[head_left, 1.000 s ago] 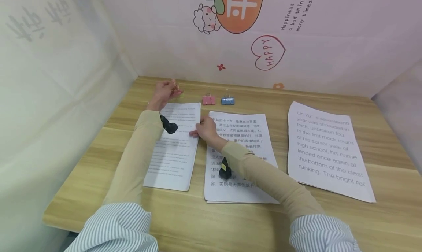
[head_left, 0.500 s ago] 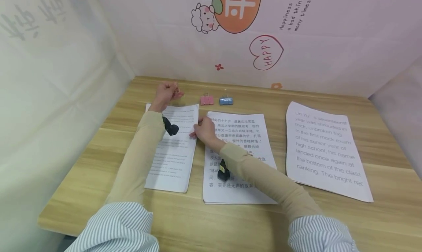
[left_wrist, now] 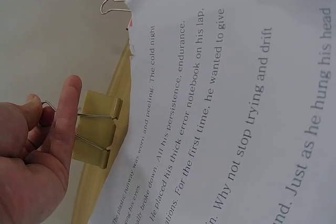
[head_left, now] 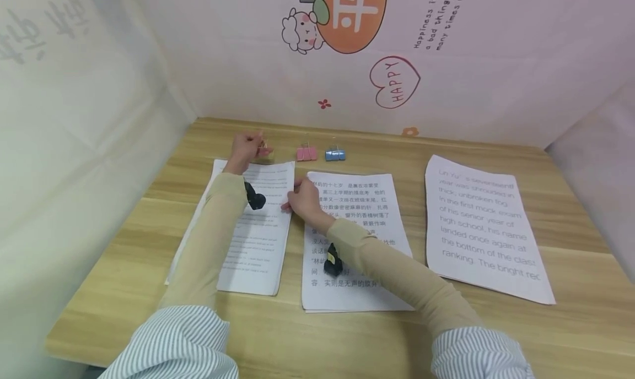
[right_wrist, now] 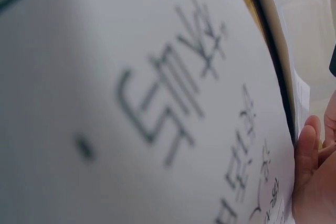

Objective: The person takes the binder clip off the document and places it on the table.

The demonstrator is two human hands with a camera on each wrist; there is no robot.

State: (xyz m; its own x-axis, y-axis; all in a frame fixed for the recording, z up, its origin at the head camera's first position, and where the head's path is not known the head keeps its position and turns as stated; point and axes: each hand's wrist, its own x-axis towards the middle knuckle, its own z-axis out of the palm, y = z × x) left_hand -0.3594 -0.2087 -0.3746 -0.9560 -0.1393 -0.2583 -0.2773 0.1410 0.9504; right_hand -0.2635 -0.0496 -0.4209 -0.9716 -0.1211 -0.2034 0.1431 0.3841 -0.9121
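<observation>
In the left wrist view, my left hand [left_wrist: 39, 156] pinches a wire handle of a yellow binder clip [left_wrist: 97, 129], its index finger extended across the clip. The clip's body is close by the edge of a printed paper stack [left_wrist: 210, 98]. In the head view, my left hand [head_left: 245, 150] is above the top edge of the left paper stack [head_left: 258, 252]. My right hand [head_left: 305, 201] grips the right edge of that stack between thumb and fingers, its wrist over the middle paper stack [head_left: 352, 296]. The right wrist view shows mostly blurred print, with fingers at its right edge.
Behind the stacks lie a pink binder clip [head_left: 306, 153] and a blue binder clip [head_left: 335, 154] on the wooden table [head_left: 124, 247]. A third paper stack [head_left: 483, 225] lies at the right. A printed backdrop [head_left: 248, 76] rises behind the table.
The left stack now shows a strip of paper left of my left forearm, where bare table showed before. Both hands keep their hold, with little movement; the view has shifted slightly.
</observation>
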